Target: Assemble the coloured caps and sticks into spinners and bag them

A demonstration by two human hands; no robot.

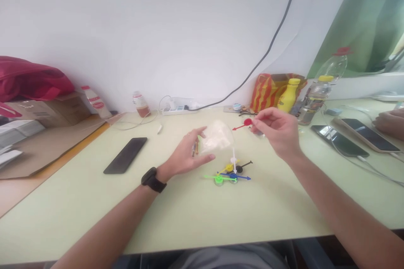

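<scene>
My right hand (277, 130) is closed in a pinch on a red arrow spinner (248, 122), held above the table with its tip toward the left. My left hand (191, 151), with a black watch on the wrist, grips a clear plastic bag (217, 138); small coloured pieces show by its fingers. Below the bag, a loose cluster of arrow spinners lies on the table: a green spinner (219, 180), a blue spinner (234, 176), a white spinner (233, 161), a yellow spinner (228, 168) and a black spinner (240, 169). Some of them overlap.
A dark phone (125, 155) lies left of my hands. Along the wall stand a power strip (178, 110), a small bottle (141, 104) and a striped bag (268, 90). Bottles, phones with cables (339, 141) and another person's hand (391, 124) are at the right.
</scene>
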